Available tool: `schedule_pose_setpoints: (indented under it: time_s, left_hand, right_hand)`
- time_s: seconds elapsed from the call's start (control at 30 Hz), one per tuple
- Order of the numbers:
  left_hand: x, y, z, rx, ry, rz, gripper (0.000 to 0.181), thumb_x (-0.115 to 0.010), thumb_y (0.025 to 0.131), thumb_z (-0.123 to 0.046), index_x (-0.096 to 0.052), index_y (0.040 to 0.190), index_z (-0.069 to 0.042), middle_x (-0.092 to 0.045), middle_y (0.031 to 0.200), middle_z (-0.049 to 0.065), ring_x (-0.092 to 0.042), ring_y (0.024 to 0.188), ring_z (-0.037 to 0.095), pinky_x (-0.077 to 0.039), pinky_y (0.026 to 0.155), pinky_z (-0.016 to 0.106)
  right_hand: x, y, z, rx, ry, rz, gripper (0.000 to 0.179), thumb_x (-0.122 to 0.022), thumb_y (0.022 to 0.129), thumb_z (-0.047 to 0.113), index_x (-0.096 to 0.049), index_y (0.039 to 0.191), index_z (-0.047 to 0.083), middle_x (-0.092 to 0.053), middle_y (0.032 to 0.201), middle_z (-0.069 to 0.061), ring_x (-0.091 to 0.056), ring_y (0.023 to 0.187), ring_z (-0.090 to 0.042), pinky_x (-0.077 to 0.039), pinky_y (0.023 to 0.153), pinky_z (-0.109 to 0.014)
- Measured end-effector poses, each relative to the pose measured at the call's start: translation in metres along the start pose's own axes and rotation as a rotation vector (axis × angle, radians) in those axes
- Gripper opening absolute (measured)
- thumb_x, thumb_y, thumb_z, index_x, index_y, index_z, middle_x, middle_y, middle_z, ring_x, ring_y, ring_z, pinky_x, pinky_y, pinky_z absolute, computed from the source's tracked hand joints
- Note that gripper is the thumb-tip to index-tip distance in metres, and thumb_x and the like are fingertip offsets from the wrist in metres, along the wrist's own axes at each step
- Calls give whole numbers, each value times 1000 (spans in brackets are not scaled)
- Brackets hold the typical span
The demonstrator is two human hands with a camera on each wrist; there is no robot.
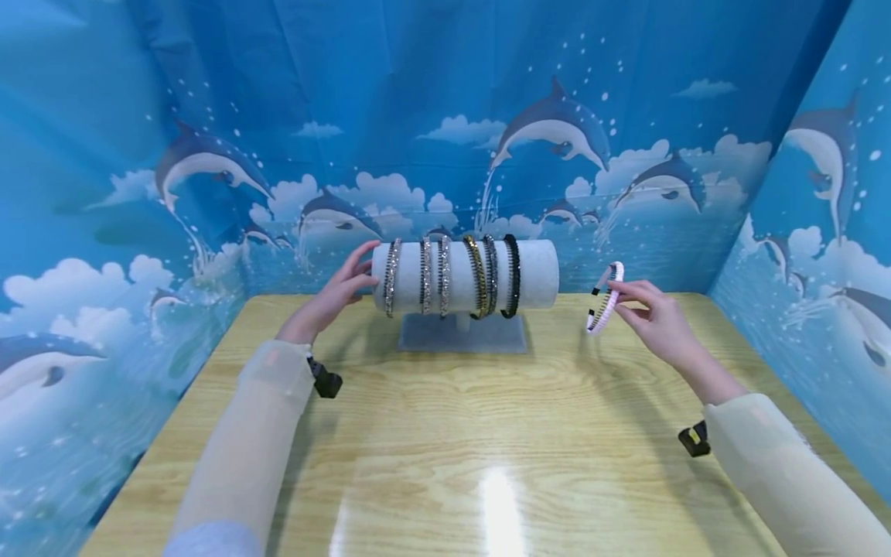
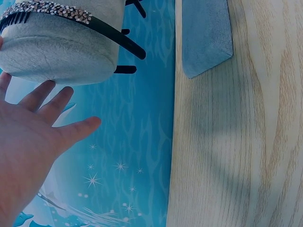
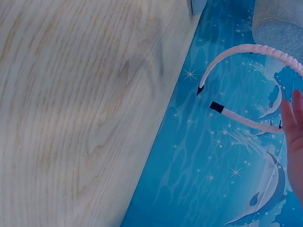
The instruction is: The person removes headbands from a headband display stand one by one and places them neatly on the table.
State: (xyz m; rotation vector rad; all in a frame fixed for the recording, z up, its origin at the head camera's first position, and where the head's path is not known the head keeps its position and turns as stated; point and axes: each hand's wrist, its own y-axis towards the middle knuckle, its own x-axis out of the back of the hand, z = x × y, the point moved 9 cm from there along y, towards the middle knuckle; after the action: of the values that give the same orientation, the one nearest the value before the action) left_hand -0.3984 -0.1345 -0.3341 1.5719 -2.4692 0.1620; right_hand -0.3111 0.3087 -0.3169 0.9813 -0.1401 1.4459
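A grey plush roll stand (image 1: 536, 275) carries several headbands side by side: a silver glittery headband (image 1: 392, 277) at its left end, further silver ones, a gold headband (image 1: 477, 276) and a black headband (image 1: 513, 276). My left hand (image 1: 337, 292) touches the roll's left end with fingers spread, as the left wrist view also shows. To the right of the stand, my right hand (image 1: 654, 316) pinches a pale pink headband (image 1: 605, 309) with comb teeth, held above the table and apart from the roll. In the right wrist view its dark tips (image 3: 217, 107) point away from the hand.
The stand's flat grey base (image 1: 462, 334) rests near the back of the wood-grain table (image 1: 445, 433). A blue dolphin-printed backdrop (image 1: 390, 93) rises behind the table and along both sides. A small black device sits at each wrist.
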Motion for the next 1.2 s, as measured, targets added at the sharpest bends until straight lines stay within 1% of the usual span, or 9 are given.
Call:
schedule_pose_setpoints:
  time_s: [0.13, 0.23, 0.37, 0.63, 0.77, 0.87, 0.97, 1.1, 1.2]
  left_hand:
    - [1, 0, 1, 19, 1, -8, 70, -50, 98, -29, -12, 156, -33, -12, 161, 10, -16, 144, 35, -14, 108, 66]
    - [1, 0, 2, 30, -2, -12, 69, -48, 100, -26, -10, 157, -33, -12, 161, 9, -15, 144, 34, -13, 108, 66]
    - [0, -1, 2, 33, -19, -10, 69, -48, 100, -25, -9, 157, -33, -10, 161, 8, -14, 145, 33, -10, 108, 67]
    - [0, -1, 1, 34, -14, -12, 68, -47, 100, -25, -10, 157, -33, -11, 161, 7, -14, 145, 32, -12, 109, 66]
    - [1, -1, 2, 30, -7, -10, 69, -48, 100, -26, -10, 157, -33, -11, 161, 8, -13, 145, 32, -12, 109, 66]
    - [1, -1, 2, 30, -10, -12, 69, -48, 100, -26, -10, 157, -33, -11, 161, 8, -14, 145, 32, -12, 109, 65]
    - [1, -1, 2, 32, -11, -18, 68, -48, 100, -26, -11, 157, -33, -12, 161, 7, -15, 145, 32, -12, 109, 65]
    - [0, -2, 1, 34, -9, -18, 68, -48, 100, -27, -11, 157, -33, -12, 161, 7, -15, 145, 32, -12, 109, 65]
    - [-1, -2, 0, 31, -8, -14, 68, -47, 100, -26, -10, 157, -32, -11, 161, 8, -14, 145, 32, -11, 109, 65]
  right_hand:
    - [0, 0, 3, 3, -37, -5, 40, -60, 90, -10, -58, 129, -6, -56, 115, -21, -50, 98, 4, -42, 78, -5]
    - [1, -1, 6, 26, -98, -22, 39, -62, 89, -9, -61, 127, -3, -59, 110, -17, -55, 96, -9, -44, 74, -5]
    - [2, -2, 13, 94, -203, -54, 37, -67, 86, -7, -66, 122, 0, -62, 101, -14, -60, 84, -24, -45, 66, -6]
    - [5, 0, 17, 225, -336, -124, 25, -77, 76, -6, -75, 100, 2, -60, 82, -6, -55, 63, -17, -44, 54, -15]
    - [5, 2, 17, 271, -376, -140, 20, -80, 73, -4, -76, 91, 2, -60, 83, -8, -55, 70, -22, -43, 57, -29]
    - [3, 6, 11, 238, -360, -105, 19, -79, 75, -1, -76, 93, 1, -66, 94, -13, -60, 84, -31, -48, 64, -41]
    - [-1, 11, 0, 140, -308, -46, 16, -75, 82, 3, -74, 98, 1, -69, 99, -17, -64, 92, -38, -51, 74, -52]
    - [-7, 16, -16, 21, -250, 4, 15, -69, 90, 9, -72, 101, -1, -70, 96, -19, -65, 92, -41, -51, 79, -56]
    - [-12, 18, -25, -14, -223, 15, 16, -67, 91, 9, -71, 102, -2, -70, 96, -20, -65, 90, -40, -52, 78, -53]
